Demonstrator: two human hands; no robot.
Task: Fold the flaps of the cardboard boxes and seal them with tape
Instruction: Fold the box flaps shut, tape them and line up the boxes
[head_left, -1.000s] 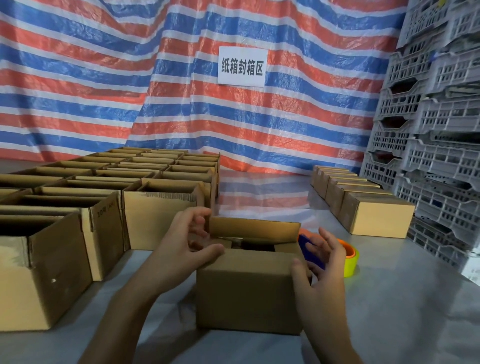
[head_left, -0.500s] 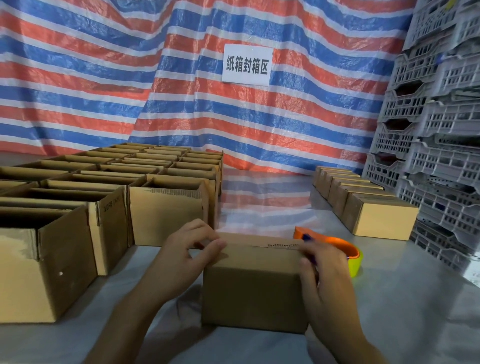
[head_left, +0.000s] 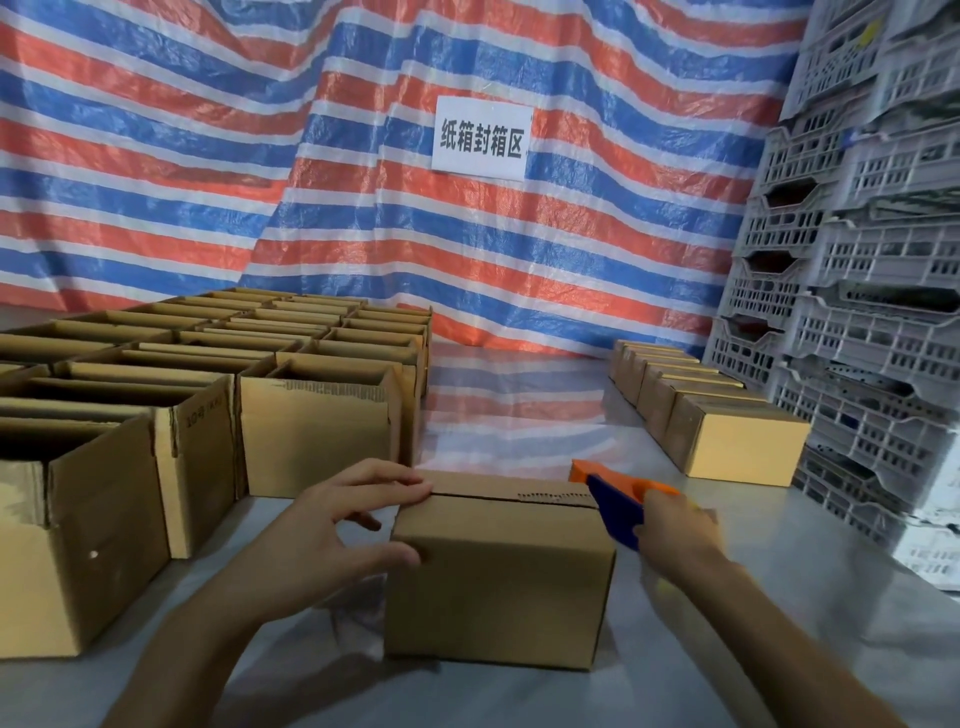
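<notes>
Head view. Closed cardboard box (head_left: 498, 577) at lower centre of frame, plain brown corrugated, rectangular. Top flaps are folded flat and meet in a dark seam along the top, with a ragged torn edge showing right of the seam. It sits on a smooth grey table (head_left: 779, 623) with a dull sheen.

Left hand (head_left: 332, 530) is at the box's upper left corner, fingers spread and nearly straight. The fingertips rest on the top left edge and the thumb tip touches the front face.

Right hand (head_left: 675, 535), motion-blurred, is just right of the box's top right corner, fingers curled round a plastic tape dispenser (head_left: 618, 504). The dispenser has a blue body and an orange part behind, and its front end is at the box's corner.

Left half of frame: rows of open boxes (head_left: 311, 431), flaps upright, fluted edges visible.

Mid right: a row of sealed boxes (head_left: 743, 447), lids flat.

Right edge: stacked grey crates (head_left: 857, 286), perforated plastic lattice.

Backdrop: a woven tarp (head_left: 260, 182), crinkled, with red, blue and white stripes. A white paper sign (head_left: 480, 137) with black characters is at upper centre.
</notes>
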